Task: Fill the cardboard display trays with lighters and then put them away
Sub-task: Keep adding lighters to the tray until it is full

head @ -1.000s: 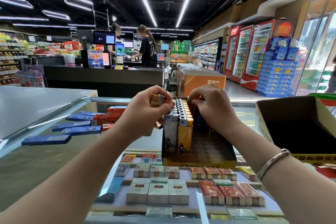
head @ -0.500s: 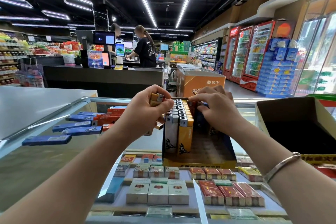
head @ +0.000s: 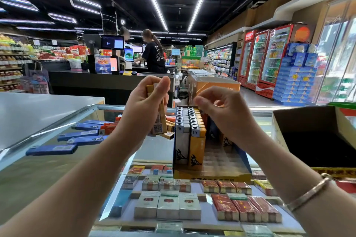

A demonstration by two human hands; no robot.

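A cardboard display tray (head: 212,174) with a yellow front stands on the glass counter, its left part filled with two rows of upright white and yellow lighters (head: 189,132). My left hand (head: 146,109) grips a bundle of yellow lighters (head: 159,121) just left of the tray, raised above the counter. My right hand (head: 225,113) hovers over the tray's back rows, fingers curled with thumb and forefinger close together; I cannot see anything between them. Loose blue and orange lighters (head: 81,134) lie on the glass to the left.
A second cardboard box (head: 300,121) with a dark inside stands at the right. Cigarette packs (head: 167,206) show beneath the glass counter (head: 38,169). A person in black stands behind the far checkout desk (head: 96,81). Drink fridges line the right wall.
My right hand has lifted off the lighter rows and drawn back toward me. My left hand has risen with its bundle of yellow lighters.
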